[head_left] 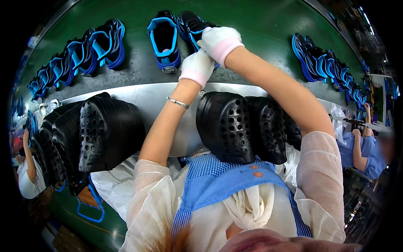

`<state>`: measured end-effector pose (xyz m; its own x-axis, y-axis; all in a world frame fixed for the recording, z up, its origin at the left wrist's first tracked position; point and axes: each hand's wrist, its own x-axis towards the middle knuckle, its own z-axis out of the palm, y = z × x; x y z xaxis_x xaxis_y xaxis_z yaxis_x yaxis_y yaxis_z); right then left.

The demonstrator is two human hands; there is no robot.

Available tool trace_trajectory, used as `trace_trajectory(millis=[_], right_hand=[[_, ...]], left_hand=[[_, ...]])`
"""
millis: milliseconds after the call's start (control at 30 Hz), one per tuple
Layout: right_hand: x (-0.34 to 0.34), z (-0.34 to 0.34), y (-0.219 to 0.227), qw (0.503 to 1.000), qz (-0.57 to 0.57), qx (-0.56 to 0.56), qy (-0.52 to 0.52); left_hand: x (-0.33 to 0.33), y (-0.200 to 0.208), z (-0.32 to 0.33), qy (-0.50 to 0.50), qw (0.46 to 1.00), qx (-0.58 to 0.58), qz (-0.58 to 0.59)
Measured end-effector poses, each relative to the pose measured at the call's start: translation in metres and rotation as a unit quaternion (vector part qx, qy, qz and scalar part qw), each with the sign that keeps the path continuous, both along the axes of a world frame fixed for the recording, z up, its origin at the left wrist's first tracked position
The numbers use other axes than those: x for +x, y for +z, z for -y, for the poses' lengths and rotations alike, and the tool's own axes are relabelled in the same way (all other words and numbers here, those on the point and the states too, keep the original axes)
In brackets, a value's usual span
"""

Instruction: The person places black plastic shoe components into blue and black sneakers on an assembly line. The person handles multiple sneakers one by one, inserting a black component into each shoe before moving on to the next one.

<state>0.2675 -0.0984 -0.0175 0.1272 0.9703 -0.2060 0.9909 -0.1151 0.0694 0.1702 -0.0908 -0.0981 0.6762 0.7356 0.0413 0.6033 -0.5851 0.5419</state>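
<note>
Two gloved hands are busy on one shoe here, and we can see both reach far out over the green belt (pixel 260 25). Our left hand (pixel 196 67) and our right hand (pixel 218 41) sit close together, touching, on a black and blue sneaker (pixel 191 23) that stands on the belt, at its far side from us. We think both hands grip the shoe near its heel, but the gloves hide the fingers, so we cannot tell how tight the hold is. Just beside it stands a second blue sneaker (pixel 164 40), open side up. We think the hands could bump that one and knock it over, because it is so near. The shoe in our hands could also slip, since soft white gloves do not grip well. Between us and the belt stand stacks of black soles with holes (pixel 235 126), and more stacks of black soles (pixel 96 130) lean on the left. Our arms stretch right over them, so an elbow could push a stack and make it fall. More blue shoes (pixel 84 54) wait on the left, and a row of blue shoes (pixel 323 61) on the right.
</note>
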Motion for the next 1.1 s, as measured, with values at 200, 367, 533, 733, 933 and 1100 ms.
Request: trace_trajectory(millis=[200,367,533,733,933,1100], right_hand=[[-0.004,-0.014,0.009,0.995,-0.033,-0.091,-0.031],[0.008,-0.020,-0.018,0.995,-0.022,-0.087,-0.038],[0.007,-0.048,-0.026,0.996,-0.021,-0.070,-0.058],[0.009,-0.056,-0.019,0.988,-0.049,-0.114,-0.090],[-0.001,-0.043,-0.001,0.991,0.014,-0.113,0.066],[0.003,-0.053,-0.013,0.993,0.013,-0.101,0.054]], left_hand=[[0.002,0.000,-0.012,-0.041,0.995,-0.066,-0.066],[0.013,0.000,-0.021,-0.088,0.980,-0.110,-0.141],[0.017,0.021,-0.028,-0.096,0.966,-0.153,-0.187],[0.021,0.023,-0.031,-0.099,0.958,-0.198,-0.183],[0.017,0.017,-0.032,-0.061,0.952,-0.236,-0.188],[0.022,0.026,-0.033,-0.087,0.958,-0.171,-0.214]])
